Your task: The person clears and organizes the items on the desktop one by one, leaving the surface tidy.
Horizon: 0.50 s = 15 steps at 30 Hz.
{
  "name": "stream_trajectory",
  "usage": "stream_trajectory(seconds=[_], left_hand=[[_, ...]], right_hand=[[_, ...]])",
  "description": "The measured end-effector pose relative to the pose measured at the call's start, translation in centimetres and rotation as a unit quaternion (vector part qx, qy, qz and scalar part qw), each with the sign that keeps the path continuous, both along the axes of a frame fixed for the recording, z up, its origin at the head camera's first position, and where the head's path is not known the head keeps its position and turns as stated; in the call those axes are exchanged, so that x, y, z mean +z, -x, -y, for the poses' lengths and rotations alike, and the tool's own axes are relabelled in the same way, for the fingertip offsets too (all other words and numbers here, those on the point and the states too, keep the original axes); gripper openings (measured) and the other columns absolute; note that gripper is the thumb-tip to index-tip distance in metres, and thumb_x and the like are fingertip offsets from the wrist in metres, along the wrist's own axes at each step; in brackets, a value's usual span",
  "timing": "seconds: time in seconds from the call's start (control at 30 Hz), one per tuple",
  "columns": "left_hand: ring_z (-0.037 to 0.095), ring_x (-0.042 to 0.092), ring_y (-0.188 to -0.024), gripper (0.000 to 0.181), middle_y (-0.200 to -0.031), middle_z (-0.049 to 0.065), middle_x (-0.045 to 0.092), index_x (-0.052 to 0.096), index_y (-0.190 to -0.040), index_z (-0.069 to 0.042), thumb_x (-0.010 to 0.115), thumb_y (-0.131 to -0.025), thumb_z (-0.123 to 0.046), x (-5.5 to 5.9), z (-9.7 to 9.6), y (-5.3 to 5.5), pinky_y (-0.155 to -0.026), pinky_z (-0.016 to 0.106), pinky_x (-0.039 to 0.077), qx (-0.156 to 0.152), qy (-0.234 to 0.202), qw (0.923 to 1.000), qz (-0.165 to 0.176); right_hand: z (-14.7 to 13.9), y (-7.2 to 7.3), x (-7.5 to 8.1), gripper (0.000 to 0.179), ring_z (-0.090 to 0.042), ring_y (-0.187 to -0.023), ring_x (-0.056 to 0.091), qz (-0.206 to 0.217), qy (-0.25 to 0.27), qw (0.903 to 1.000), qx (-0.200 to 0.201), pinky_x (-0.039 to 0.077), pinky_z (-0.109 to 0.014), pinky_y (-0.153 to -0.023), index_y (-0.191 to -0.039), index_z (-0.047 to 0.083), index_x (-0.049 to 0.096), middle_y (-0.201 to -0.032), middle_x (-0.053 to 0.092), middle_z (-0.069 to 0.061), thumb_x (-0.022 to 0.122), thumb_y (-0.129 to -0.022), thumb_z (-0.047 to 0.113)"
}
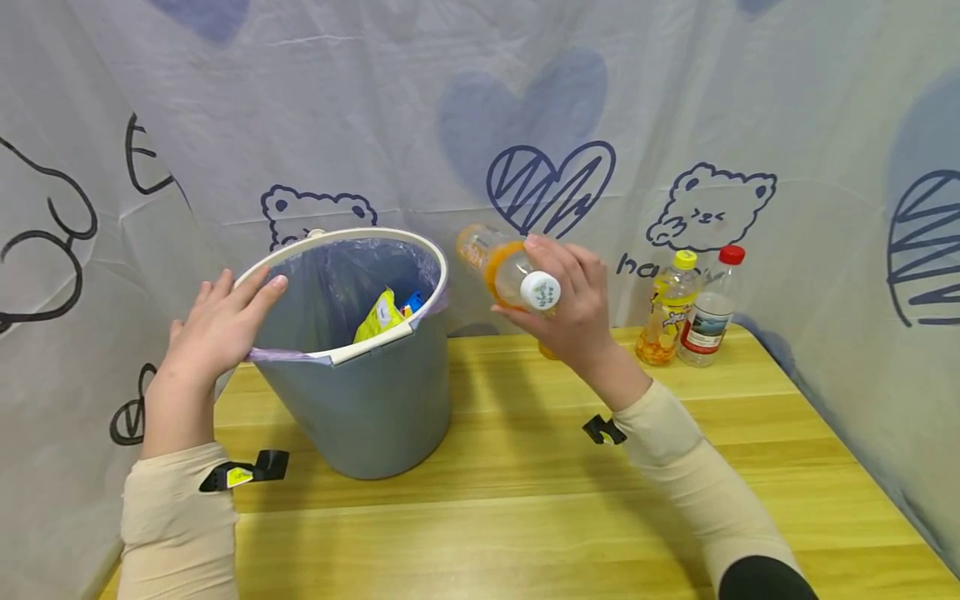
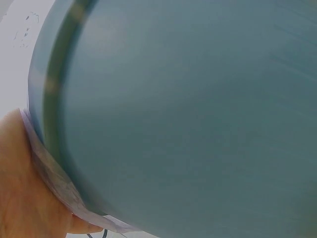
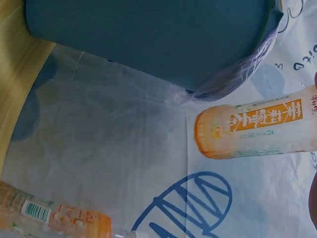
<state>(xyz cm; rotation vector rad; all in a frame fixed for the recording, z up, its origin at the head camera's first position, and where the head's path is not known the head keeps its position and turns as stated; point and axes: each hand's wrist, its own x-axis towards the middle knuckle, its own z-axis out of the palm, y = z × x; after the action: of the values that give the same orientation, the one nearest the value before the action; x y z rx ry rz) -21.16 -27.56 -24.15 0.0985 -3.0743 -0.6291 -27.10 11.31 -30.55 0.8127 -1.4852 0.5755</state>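
My right hand (image 1: 573,304) grips a clear plastic drink bottle (image 1: 512,268) near its white-capped end. Held tilted in the air, just right of the grey-blue trash bin (image 1: 375,417), the bottle has its orange base towards the bin; its orange label shows in the right wrist view. My left hand (image 1: 217,325) rests on the left of the bin's white rim, fingers fairly straight and spread. A purplish liner bag folds over that rim. Inside the bin lie a yellow-green wrapper (image 1: 377,318) and a blue one (image 1: 412,303). The left wrist view mostly shows the bin's wall.
At the table's back right stand a yellow-capped bottle (image 1: 666,312) and a red-capped bottle (image 1: 711,312), side by side. Another orange-labelled bottle (image 3: 54,215) stands behind my right hand, mostly hidden in the head view. A patterned cloth (image 1: 420,108) hangs behind the wooden table (image 1: 510,517).
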Motion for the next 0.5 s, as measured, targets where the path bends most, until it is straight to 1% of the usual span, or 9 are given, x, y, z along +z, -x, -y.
stream_trajectory(seconds=[0.33,0.5], left_hand=[[0.051,-0.02,-0.144,0.082,-0.159,0.025,-0.019,0.0,-0.158,-0.026,0.008,-0.093,-0.075,0.0,0.1,-0.1,-0.1,0.084,-0.005,-0.001,-0.006,1.0,-0.001],[0.051,-0.02,-0.144,0.081,-0.159,0.025,-0.018,0.001,-0.158,-0.025,0.009,-0.094,-0.073,-0.1,0.2,-0.1,-0.1,0.084,-0.005,-0.004,-0.007,1.0,-0.003]], right_hand=[[1.5,-0.2,0.5,0.068,-0.033,-0.099,0.051,-0.045,0.029,0.9982,0.027,0.044,-0.044,-0.081,-0.12,-0.002,0.058,-0.118,0.065,-0.017,0.078,-0.079,0.049],[2.2,-0.2,0.5,0.068,-0.033,-0.102,0.05,-0.047,0.034,0.997,0.052,0.045,-0.044,-0.082,-0.12,-0.001,0.056,-0.121,0.063,-0.017,0.079,-0.079,0.047]])
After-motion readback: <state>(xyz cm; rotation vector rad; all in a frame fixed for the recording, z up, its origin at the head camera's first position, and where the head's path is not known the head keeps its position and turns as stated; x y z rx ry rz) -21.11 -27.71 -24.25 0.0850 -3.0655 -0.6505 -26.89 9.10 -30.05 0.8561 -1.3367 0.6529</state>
